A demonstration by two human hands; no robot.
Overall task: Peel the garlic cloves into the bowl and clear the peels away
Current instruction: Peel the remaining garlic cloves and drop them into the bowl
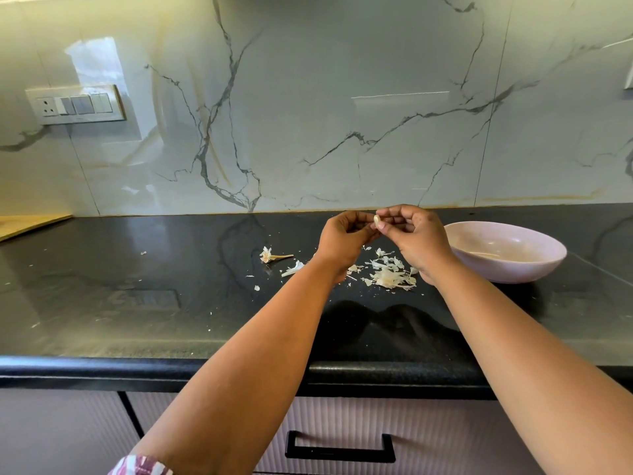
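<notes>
A garlic clove (377, 220) is held above the dark worktop (137, 303), pinched in the grip of the right hand (412, 240), whose fingers are curled round it. The left hand (344, 240) is raised against it from the left, its fingers curled toward the clove; whether the clove is actually touched by them cannot be told. Both hands are positioned near the rear edge of the worktop, close to the marble wall panel (308, 97). The pink bowl (507, 250) is set just beside the right hand, to its right, its rim standing clear of the rear edge; its contents cannot be made out. A heap of peels (390, 274) is located on the worktop directly beneath the hands, with a stalk remnant (274, 257) and smaller flakes scattered to the left. A broad stretch of worktop with only stray flakes is seen further left, up to a wooden board (30, 224) at the far left edge. The rounded front edge (102, 366) is crossed by both forearms. A drawer handle (339, 449) is seen below.
</notes>
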